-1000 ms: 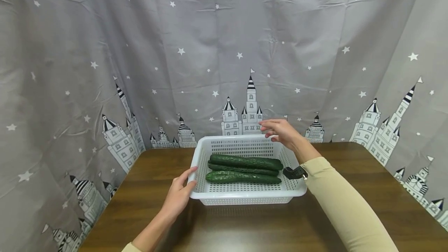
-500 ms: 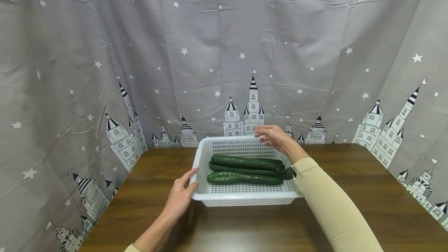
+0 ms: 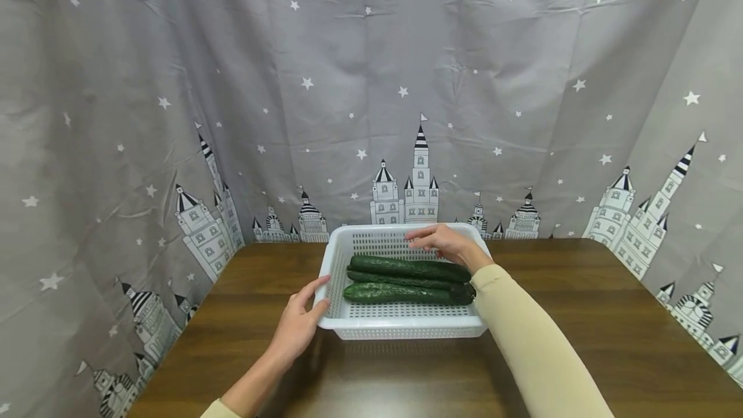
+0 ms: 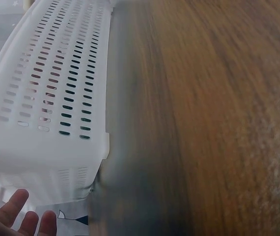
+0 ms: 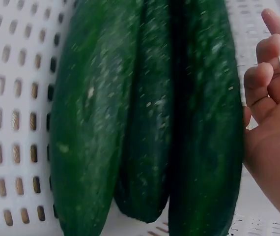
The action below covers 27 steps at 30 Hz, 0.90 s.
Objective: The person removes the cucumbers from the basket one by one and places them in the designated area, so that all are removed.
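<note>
Head view's mostly a huge gray curtain [image 3: 348, 63], kinda wrinkly, wrapping the back and both sides, printed with black-and-white castles [image 3: 420, 179] and white stars [image 3: 362, 154]. Next biggest is the brown wood-grain table [image 3: 383, 382], pretty glossy along the near side. On it sits a white plastic basket [image 3: 406, 323] with slotted walls and floor. Inside it, three dark green cucumbers [image 3: 400, 281] lie side by side, running left to right, skins bumpy. The left hand [image 3: 297, 320] is touching the basket's left rim, fingers loosely extended. The right hand [image 3: 448, 241] is over the basket by the back cucumber, fingers relaxed and slightly bent, not gripping anything; can't tell if it's touching. Smallest is a dark gadget [image 3: 463, 294] at the right wrist, overlapping the front cucumber's right end.
</note>
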Tool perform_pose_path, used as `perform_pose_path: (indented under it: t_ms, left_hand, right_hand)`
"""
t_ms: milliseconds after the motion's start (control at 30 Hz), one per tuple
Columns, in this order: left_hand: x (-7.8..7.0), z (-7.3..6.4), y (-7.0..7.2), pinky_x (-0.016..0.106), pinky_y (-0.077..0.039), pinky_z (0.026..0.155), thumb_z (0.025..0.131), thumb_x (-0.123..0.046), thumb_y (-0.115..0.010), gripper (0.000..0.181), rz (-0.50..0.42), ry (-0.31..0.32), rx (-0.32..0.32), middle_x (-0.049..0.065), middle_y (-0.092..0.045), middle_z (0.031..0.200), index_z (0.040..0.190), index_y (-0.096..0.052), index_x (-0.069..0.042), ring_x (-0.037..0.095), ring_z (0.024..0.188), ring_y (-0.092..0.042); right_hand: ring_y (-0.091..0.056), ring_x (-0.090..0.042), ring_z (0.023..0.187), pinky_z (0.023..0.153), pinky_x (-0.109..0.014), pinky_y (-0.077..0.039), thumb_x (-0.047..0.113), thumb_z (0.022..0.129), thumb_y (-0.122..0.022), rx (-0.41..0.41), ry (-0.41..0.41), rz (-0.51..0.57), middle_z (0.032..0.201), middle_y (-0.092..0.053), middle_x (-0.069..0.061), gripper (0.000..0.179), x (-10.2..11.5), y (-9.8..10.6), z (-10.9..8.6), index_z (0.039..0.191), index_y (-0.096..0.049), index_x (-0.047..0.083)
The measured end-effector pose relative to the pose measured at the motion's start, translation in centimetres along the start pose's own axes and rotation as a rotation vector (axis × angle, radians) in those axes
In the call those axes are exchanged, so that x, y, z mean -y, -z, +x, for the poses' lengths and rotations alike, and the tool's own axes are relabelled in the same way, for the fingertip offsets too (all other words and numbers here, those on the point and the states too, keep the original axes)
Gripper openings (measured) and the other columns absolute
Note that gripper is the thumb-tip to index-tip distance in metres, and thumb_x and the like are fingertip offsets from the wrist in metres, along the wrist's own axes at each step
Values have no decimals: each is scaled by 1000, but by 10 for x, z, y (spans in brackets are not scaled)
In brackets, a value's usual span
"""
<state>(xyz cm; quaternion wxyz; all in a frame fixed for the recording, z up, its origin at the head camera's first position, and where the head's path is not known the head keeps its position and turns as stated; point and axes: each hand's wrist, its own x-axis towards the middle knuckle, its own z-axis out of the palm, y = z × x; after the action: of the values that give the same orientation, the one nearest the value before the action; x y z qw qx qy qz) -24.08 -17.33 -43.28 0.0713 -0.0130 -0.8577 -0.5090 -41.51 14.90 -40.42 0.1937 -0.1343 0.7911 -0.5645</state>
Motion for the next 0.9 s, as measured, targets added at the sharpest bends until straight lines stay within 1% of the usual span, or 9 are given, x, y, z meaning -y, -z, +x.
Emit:
perform_pose_path:
  t_ms: [67,100,133,167,200,267,433,600,900]
  left_hand:
    - [1,0,-1,53,-40,101,99,-16,-59,48,-3,2,3,18,-53,142,147,-52,-18,31,124,-45]
    - [2,0,-1,53,-40,101,99,-16,-59,48,-6,2,3,18,-53,142,147,-52,-18,32,125,-45]
    - [2,0,-1,53,-40,101,99,-15,-59,48,-9,1,1,18,-53,142,147,-52,-18,32,125,-45]
    - [2,0,-1,54,-40,101,99,-15,-59,48,-12,0,0,18,-52,142,147,-52,-18,32,126,-44]
    - [2,0,-1,54,-40,101,99,-15,-59,48,-15,-1,-3,19,-52,141,146,-53,-18,33,126,-44]
    - [2,-1,-1,54,-40,101,99,-15,-60,48,-14,-1,-7,19,-52,141,146,-53,-18,33,126,-44]
    - [1,-2,-1,56,-40,101,99,-16,-59,48,-10,-1,-2,18,-52,142,146,-53,-18,33,125,-45]
    - [2,-4,-1,55,-42,100,99,-16,-60,47,-13,-3,-4,19,-52,140,146,-53,-18,33,125,-45]
    - [2,-3,-2,48,-43,97,98,-14,-61,46,-7,-38,-24,17,-57,136,144,-55,-18,31,122,-47]
  right_hand:
    - [-52,-19,90,78,-35,-43,23,92,-73,19,-21,-44,140,-59,-6,46,-3,-3,0,135,-64,11]
    - [-55,-20,102,88,-39,-45,24,91,-74,29,-29,-63,143,-58,-4,46,-4,-4,0,134,-65,11]
    - [-55,-24,114,99,-44,-44,25,89,-75,40,-35,-81,145,-57,-4,47,-5,-5,0,134,-66,12]
    - [-52,-27,127,108,-49,-39,25,88,-77,44,-37,-86,147,-56,-4,47,-5,-5,-1,132,-67,12]
    - [-46,-30,137,114,-54,-33,25,87,-78,49,-31,-98,147,-56,-5,47,-6,-6,-1,131,-68,11]
    - [-38,-34,145,119,-57,-26,25,86,-79,62,-18,-113,146,-56,-8,47,-7,-6,-1,129,-69,10]
    - [-39,-33,145,118,-53,-29,22,87,-78,88,-8,-173,144,-58,-10,42,-12,-7,-1,126,-71,10]
    - [-41,-37,143,115,-54,-33,21,84,-80,121,7,-272,146,-55,-12,44,-17,-10,0,126,-71,10]
    - [-44,-37,140,113,-52,-38,16,82,-81,91,12,-396,137,-63,-11,42,-13,-13,-1,123,-72,9]
